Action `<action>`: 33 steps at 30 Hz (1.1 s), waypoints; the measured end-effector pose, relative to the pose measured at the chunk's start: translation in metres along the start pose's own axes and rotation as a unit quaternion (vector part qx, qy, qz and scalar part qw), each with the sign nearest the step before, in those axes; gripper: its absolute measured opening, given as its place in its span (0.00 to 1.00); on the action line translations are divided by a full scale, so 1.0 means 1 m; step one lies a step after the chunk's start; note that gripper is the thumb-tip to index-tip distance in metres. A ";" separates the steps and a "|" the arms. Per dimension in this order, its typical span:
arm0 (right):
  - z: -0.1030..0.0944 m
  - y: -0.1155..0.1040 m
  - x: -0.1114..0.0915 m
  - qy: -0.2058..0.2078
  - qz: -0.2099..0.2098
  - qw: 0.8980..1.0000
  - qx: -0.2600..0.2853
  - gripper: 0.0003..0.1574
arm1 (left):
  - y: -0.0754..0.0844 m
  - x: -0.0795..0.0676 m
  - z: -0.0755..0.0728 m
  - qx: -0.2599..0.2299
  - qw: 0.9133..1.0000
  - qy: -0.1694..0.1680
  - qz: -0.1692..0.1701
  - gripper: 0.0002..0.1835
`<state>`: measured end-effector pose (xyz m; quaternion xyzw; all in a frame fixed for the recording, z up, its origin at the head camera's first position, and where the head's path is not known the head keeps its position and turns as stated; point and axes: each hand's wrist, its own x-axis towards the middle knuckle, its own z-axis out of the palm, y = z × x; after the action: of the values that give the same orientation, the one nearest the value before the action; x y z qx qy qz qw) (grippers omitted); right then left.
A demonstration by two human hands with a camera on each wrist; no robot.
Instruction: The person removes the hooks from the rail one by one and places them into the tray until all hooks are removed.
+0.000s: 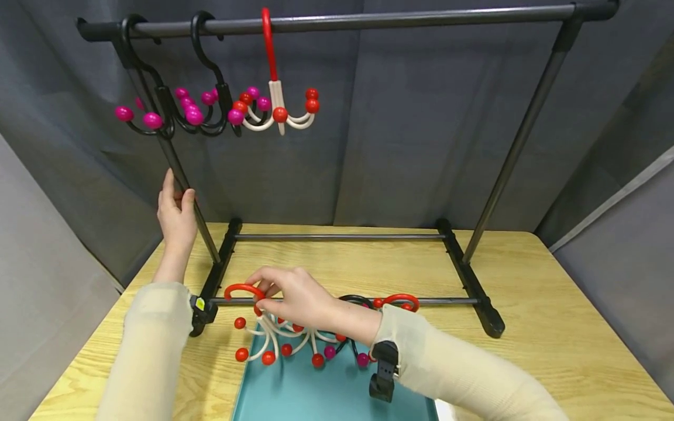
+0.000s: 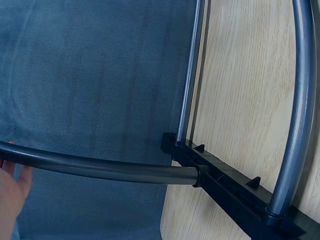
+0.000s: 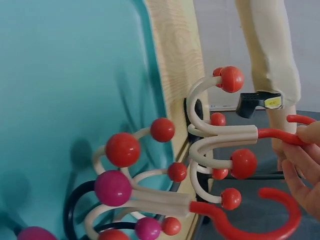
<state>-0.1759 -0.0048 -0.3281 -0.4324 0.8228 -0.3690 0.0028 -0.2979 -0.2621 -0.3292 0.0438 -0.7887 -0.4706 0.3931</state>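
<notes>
My right hand point(image 1: 302, 295) pinches the red hook of a hanger point(image 3: 230, 132) whose curved white arms end in red balls. It is raised over the left back part of a teal tray point(image 1: 337, 392). Beside it another red-and-white hanger point(image 3: 165, 200) lies in the tray. My left hand point(image 1: 176, 219) holds the left post point(image 1: 202, 231) of a dark metal rack, thumb on one side and fingers on the other. In the left wrist view only part of this hand shows, behind the post point(image 2: 100, 165).
From the rack's top bar point(image 1: 411, 19) hang two black hangers with magenta balls point(image 1: 194, 117) and a red-and-white hanger point(image 1: 276, 93). More hangers, a black one point(image 1: 354, 300) among them, lie in the tray, partly behind my right forearm. Grey curtain point(image 1: 421, 128) stands behind the table.
</notes>
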 end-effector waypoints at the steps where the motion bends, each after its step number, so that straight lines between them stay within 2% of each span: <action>1: 0.001 0.001 0.000 -0.003 0.003 1.000 -0.002 0.20 | 0.000 0.000 0.000 -0.001 1.000 0.000 0.000 0.28; 10: 0.002 0.006 -0.002 -0.038 0.020 0.998 -0.046 0.17 | 0.000 0.001 0.000 0.003 1.000 0.004 0.002 0.29; 20: 0.001 0.007 -0.003 -0.090 0.037 0.986 -0.133 0.16 | 0.000 0.001 0.001 0.004 1.000 0.002 -0.001 0.29; 28: -0.006 0.011 -0.007 -0.097 0.062 0.982 -0.148 0.15 | 0.000 0.000 0.001 0.003 1.000 -0.008 -0.007 0.29; 33: -0.008 0.016 -0.011 -0.096 0.072 0.983 -0.137 0.14 | 0.000 -0.001 0.000 0.001 1.000 -0.007 -0.003 0.29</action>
<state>-0.1830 0.0132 -0.3359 -0.4015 0.8904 -0.2088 0.0489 -0.2976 -0.2619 -0.3300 0.0433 -0.7921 -0.4712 0.3856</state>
